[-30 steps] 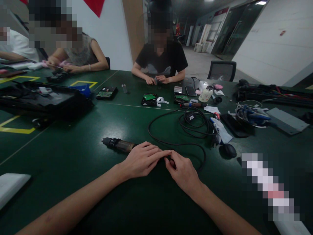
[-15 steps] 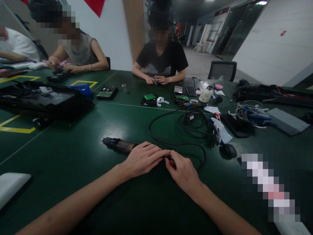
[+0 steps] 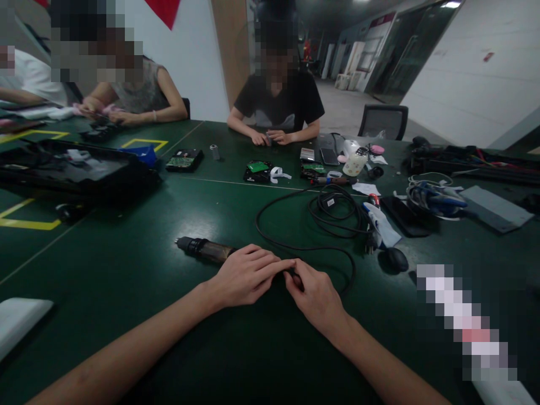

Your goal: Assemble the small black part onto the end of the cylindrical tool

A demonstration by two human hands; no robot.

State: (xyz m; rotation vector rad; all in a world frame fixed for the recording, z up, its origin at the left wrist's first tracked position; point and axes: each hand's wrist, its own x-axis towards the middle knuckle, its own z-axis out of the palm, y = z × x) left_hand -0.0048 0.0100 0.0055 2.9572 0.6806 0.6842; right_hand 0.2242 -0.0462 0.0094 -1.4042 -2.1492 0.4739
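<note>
An electric screwdriver (image 3: 208,251) lies on the green table, its black nose pointing left. Over its rear part rests my left hand (image 3: 248,274), fingers wrapped across the body and index finger stretched toward the tail end. At that tail end my right hand (image 3: 316,292) is closed in a pinch, touching the left fingertips. The black power cord (image 3: 310,248) runs from near the right fingers, loops round and lies coiled behind. My fingers hide the spot where cord and screwdriver meet.
Beyond lie circuit-board units (image 3: 258,170), a second screwdriver (image 3: 333,180) and a patterned cup (image 3: 355,163). A large black housing (image 3: 80,174) stands left. To the right are a blue-white glove (image 3: 382,224), a black bulb (image 3: 394,259) and a grey plate (image 3: 495,208). Co-workers sit across the table.
Almost nothing differs. My left index finger has shifted very slightly to the right toward the right hand; the screwdriver and cord have stayed in place.
</note>
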